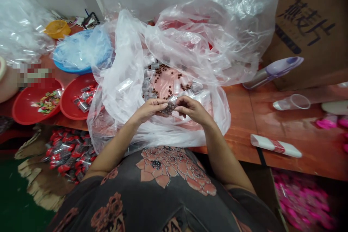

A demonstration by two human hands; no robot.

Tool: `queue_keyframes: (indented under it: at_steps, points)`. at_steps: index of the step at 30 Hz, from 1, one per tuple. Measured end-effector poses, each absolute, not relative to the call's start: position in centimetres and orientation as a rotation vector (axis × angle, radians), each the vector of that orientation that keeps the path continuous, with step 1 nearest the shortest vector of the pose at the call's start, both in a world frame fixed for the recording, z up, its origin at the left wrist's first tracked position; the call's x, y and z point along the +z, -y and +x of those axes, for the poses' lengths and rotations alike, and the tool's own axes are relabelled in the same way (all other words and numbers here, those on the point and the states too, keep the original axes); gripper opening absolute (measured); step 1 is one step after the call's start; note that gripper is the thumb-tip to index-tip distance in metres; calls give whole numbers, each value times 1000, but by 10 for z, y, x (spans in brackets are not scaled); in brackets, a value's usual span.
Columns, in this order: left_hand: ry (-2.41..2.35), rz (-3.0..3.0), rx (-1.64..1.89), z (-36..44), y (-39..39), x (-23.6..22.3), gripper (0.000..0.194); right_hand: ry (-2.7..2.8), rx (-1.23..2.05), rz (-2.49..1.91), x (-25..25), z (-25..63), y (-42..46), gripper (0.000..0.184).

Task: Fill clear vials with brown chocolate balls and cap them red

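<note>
My left hand (149, 109) is closed around a small clear plastic container (169, 108) filled with dark brown balls. It lies on its side above the front of a big clear plastic bag (122, 58). The fingers of my right hand (192, 109) pinch at the container's right end; what exactly lies between their tips is too small to tell. Just beyond my hands, loose brown balls (162, 68) and several clear containers (148, 83) lie inside the opened bag, on a pinkish surface.
To the left, red bowls (20, 107) hold colourful pieces and red-capped containers, near a blue basin (61, 66). Red-capped containers (63, 154) fill a box below. On the right are a clear cup (300, 101), a white roll (290, 150), a purple-topped tumbler (261, 79) and a cardboard box (307, 58).
</note>
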State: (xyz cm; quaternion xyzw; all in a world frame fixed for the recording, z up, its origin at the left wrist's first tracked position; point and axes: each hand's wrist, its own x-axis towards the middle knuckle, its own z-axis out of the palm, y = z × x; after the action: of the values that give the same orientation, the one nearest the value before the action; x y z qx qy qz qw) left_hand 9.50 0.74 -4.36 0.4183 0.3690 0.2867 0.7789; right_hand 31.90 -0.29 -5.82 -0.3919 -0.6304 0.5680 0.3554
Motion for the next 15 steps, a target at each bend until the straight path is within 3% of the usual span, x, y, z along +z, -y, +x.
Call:
queue_keyframes:
  at_steps: [15]
  points:
    - [-766,983,585,82,-9,-43,48,1562,1497,-1013,-64,317,-3,32]
